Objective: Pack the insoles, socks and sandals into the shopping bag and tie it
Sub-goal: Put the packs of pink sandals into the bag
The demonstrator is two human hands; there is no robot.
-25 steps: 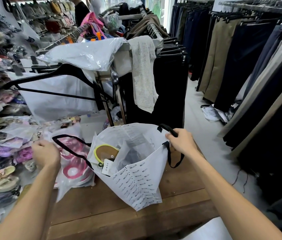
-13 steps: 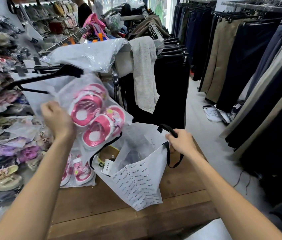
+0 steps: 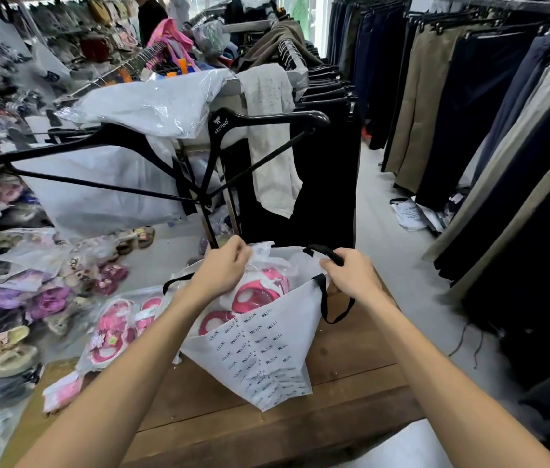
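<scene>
A white shopping bag (image 3: 266, 352) with small black lettering and black handles stands on the wooden table (image 3: 351, 393). My right hand (image 3: 351, 275) grips its right black handle and holds the mouth open. My left hand (image 3: 222, 268) pinches the clear plastic pack of pink and white sandals (image 3: 253, 292), which sits partly inside the bag's mouth. A second clear pack of pink sandals (image 3: 114, 332) lies on the table to the bag's left. What lies deeper in the bag is hidden.
Piles of bagged sandals and shoes (image 3: 6, 298) fill the left side. Black hangers (image 3: 219, 153) and plastic-wrapped garments hang on a rack just behind the bag. Racks of trousers (image 3: 469, 113) line the right, with a floor aisle (image 3: 385, 258) between.
My left hand lifted the pack of pink sandals off the table, carried it up and right, then lowered it into the bag's mouth. My right hand kept hold of the handle.
</scene>
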